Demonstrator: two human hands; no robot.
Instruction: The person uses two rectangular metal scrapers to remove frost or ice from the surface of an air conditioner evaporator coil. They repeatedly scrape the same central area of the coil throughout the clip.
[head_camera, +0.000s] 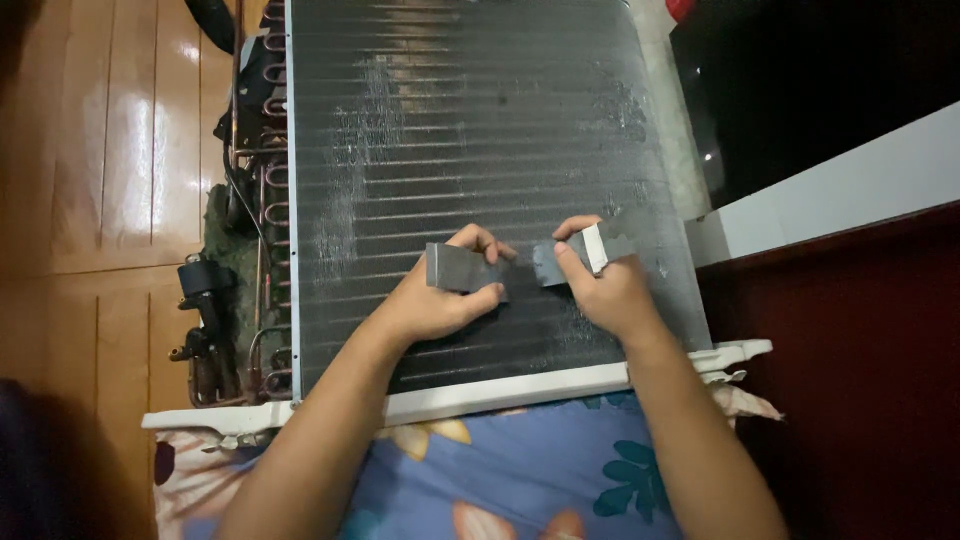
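The left hand (435, 300) pinches a grey block (462, 270) between thumb and fingers, its grip pressed together on it. The right hand (605, 290) pinches a second grey pad (580, 255), which has a white edge. Both pieces rest against the dark finned coil (470, 130), low on its face and just above the white frame (480, 395). The two lie side by side, near each other but apart, their long axes running across the fins' rows. Copper tubes (262, 200) line the coil's left edge. A floral cloth (520, 470) lies below.
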